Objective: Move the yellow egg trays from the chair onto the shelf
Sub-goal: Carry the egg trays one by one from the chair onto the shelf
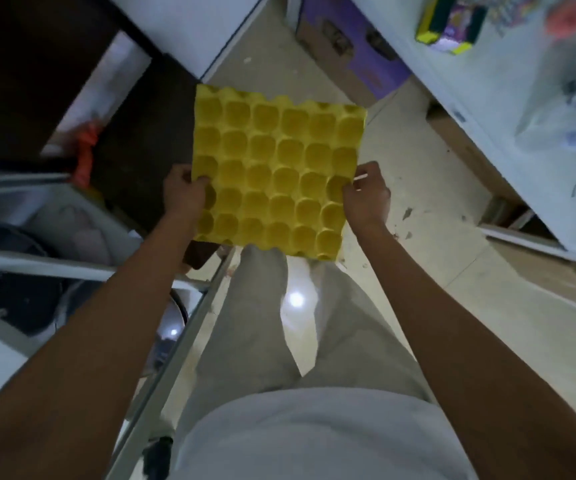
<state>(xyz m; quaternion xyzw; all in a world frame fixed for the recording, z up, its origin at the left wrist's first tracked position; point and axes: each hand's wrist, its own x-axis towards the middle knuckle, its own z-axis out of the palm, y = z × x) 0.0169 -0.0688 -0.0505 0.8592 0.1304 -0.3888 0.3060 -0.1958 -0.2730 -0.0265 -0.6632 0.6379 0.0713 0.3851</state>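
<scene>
Gripping the yellow egg tray (276, 171) by its two side edges, both hands hold it flat in the air in front of the person's body, cups facing up. The left hand (184, 194) is closed on the tray's left edge, thumb pressed into a cup near that rim; the right hand (366, 195) is closed on the right edge, fingertips curled over the rim. Each grip sits toward the near half of the tray, leaving the far edge and both far corners free.

Below the tray lies pale tiled floor (428, 209), a narrow open lane running forward between furniture on either side. The tray's left edge hangs over a dark brown cabinet (130, 157), whose corner meets the lane just beside the left hand. On the left, light metal shelf rails (193, 327) run diagonally close along the person's left leg, with dark rounded things on the levels beneath, too blurred to name. On the right, a white surface (508, 109) edge slants well apart from the tray, carrying blurred packets and a clear bag. A purple box (356, 46) stands on the floor ahead, beyond the tray's far right corner. The tray's right edge has clear floor beside it.
</scene>
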